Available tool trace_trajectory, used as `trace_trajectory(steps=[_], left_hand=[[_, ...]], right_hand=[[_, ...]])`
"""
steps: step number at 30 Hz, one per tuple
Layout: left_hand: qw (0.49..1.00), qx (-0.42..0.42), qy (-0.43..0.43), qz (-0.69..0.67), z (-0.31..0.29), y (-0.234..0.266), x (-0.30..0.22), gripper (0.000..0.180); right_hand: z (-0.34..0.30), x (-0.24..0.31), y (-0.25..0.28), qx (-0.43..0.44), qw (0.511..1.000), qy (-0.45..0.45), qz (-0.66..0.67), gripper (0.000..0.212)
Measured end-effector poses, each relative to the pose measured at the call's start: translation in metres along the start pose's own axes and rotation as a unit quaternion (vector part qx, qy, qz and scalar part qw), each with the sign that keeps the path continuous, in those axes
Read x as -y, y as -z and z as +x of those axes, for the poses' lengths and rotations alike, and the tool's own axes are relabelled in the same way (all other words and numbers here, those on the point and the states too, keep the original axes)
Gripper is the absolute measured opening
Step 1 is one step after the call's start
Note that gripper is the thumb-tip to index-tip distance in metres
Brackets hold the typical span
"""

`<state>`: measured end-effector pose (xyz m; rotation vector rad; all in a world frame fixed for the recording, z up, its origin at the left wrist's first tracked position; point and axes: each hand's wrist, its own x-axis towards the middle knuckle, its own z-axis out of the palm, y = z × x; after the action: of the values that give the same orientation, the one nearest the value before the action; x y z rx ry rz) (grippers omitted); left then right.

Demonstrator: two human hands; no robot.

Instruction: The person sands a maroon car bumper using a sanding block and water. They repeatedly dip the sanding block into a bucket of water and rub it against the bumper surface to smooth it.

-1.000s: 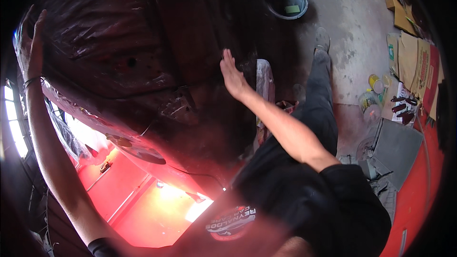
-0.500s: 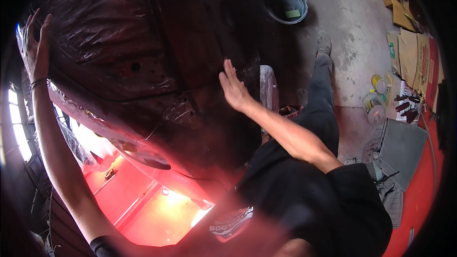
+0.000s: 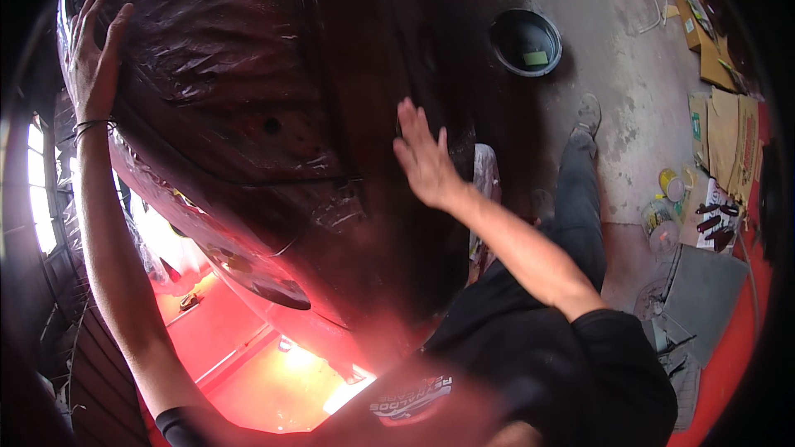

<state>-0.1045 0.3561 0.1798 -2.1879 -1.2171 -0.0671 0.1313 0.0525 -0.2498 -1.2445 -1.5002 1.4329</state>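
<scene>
A dark car body (image 3: 356, 58) fills the left and middle of the view, its far part draped in wrinkled clear plastic sheeting (image 3: 224, 41). At the upper left my left hand (image 3: 98, 66), a thin dark band around its wrist, rests along the edge of the sheeting. Its fingers are spread and stretched out, with nothing in them. My right hand (image 3: 429, 164) lies flat over the dark side panel, fingers extended and thumb apart. Whether its palm presses on the panel I cannot tell. A plastic-wrapped piece (image 3: 484, 167) sticks out beside the right wrist.
On the concrete floor stands a black bucket (image 3: 507, 51) with a green block (image 3: 536, 58) in it. Flattened cardboard (image 3: 722, 136), a yellow container (image 3: 672, 185), dark objects (image 3: 717, 223) and a grey panel (image 3: 704, 290) lie at the right. Bright light glows low on the left.
The view has shifted, so the car, bucket and floor items appear further right and lower. My right hand has moved back slightly along the panel, its fingers spread more. The left hand stays at the sheeting's edge.
</scene>
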Motion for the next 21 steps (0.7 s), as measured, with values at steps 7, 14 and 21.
trace_trajectory(steps=[7, 14, 21], left_hand=[[0.999, 0.024, 0.01, 0.021, 0.0, 0.016, -0.017, 0.061], [0.995, 0.048, 0.016, 0.081, -0.008, 0.025, -0.019, 0.062], [0.997, 0.043, 0.03, 0.055, 0.005, 0.022, -0.031, 0.06]], right_hand=[[0.08, 0.013, 0.018, -0.086, 0.988, 0.111, -0.064, 0.071], [0.014, 0.008, 0.001, 0.011, 0.979, 0.188, -0.075, 0.072], [0.209, 0.04, 0.063, -0.109, 0.97, 0.2, -0.083, 0.063]])
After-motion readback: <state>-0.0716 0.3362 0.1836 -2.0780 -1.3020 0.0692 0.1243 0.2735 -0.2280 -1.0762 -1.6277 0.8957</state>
